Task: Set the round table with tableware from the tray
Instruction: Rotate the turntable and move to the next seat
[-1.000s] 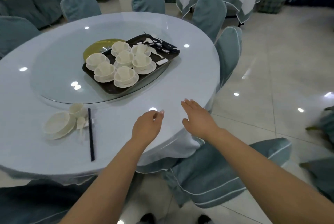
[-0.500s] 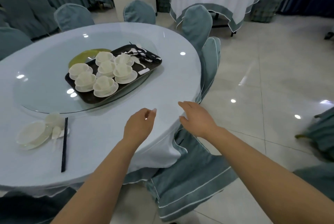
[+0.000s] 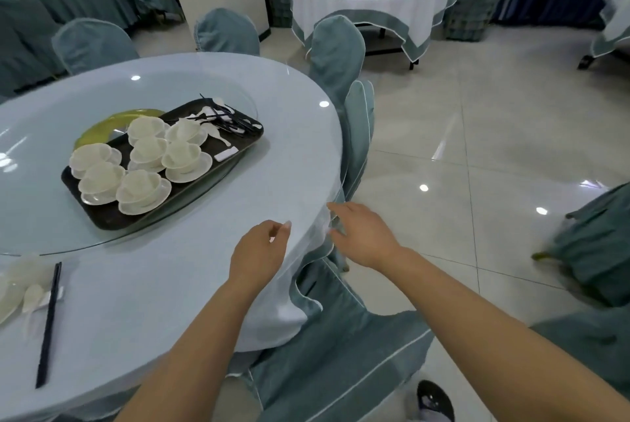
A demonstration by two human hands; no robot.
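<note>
**Tray far-left of both grips**

Left hand (image 3: 260, 249) loosely curled, empty, over bench (image 3: 170, 302) rim; right hand (image 3: 363, 234) spread, empty, off the edge. Tray (image 3: 112, 218) lay far-left, long axis near-left to far-right; left hand nearer.

Banquet hall: round clothed tables (image 3: 371, 12), covered chairs (image 3: 335, 46), tiled floor (image 3: 477, 135).
</note>
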